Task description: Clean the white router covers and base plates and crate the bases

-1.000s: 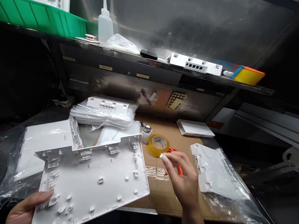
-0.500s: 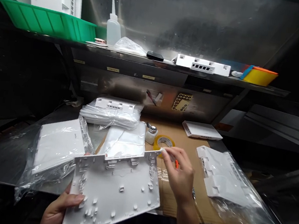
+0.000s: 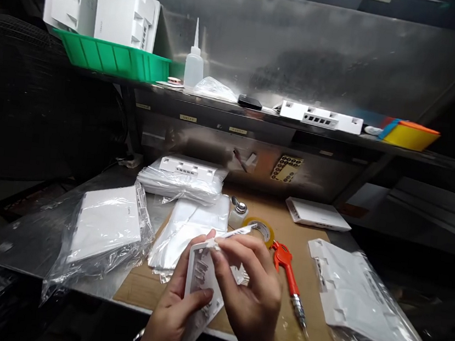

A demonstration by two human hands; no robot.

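Observation:
My left hand (image 3: 178, 303) grips a white plastic casing shell (image 3: 200, 264), its thumb pressed on the ribbed inside face. The shell stands steeply on edge, turned so that one narrow side faces me. My right hand (image 3: 252, 290) is closed in a pinch at the shell's upper edge. A small white bit (image 3: 212, 244) shows at its fingertips; what it is I cannot make out. Part of the shell is hidden behind the right hand. Just beyond lie clear plastic bags (image 3: 191, 227), a metal-topped bottle (image 3: 238, 214) and a yellow tape roll (image 3: 266, 230).
A red air gun (image 3: 288, 266) with a hose lies right of my hands on cardboard (image 3: 142, 290). Bagged white casings (image 3: 107, 222) rest left, with another bagged casing (image 3: 355, 294) at right. Overhead, a shelf holds a green tray (image 3: 112, 59) and a squeeze bottle (image 3: 194, 69).
The shell has swung from lying broad and open toward me to standing on edge. My left hand has moved right and up beside my right hand. The view has shifted, uncovering the red air gun.

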